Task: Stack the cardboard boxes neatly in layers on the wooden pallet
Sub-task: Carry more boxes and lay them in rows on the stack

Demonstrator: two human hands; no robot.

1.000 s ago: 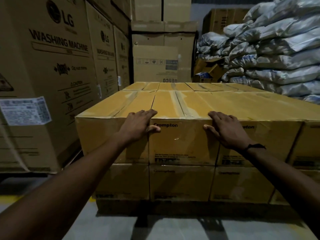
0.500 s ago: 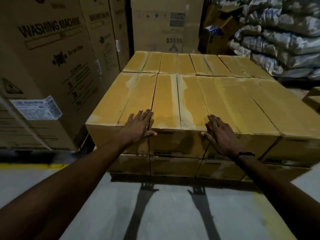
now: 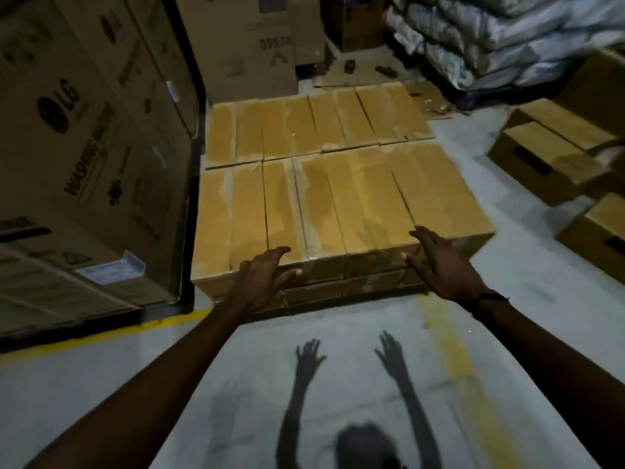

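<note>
Stacked boxes [image 3: 338, 198] beneath spread fingers [image 3: 280, 252]

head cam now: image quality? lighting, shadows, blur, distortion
Head view: dim warehouse light coming from behind the person, throwing a sharp shadow of head and both raised arms on the floor. Motion blur smears the washing machine cartons at left and the sacks top right; stacked boxes, left hand and right hand stay fairly crisp. Wide-angle lens bows the edges.
</note>
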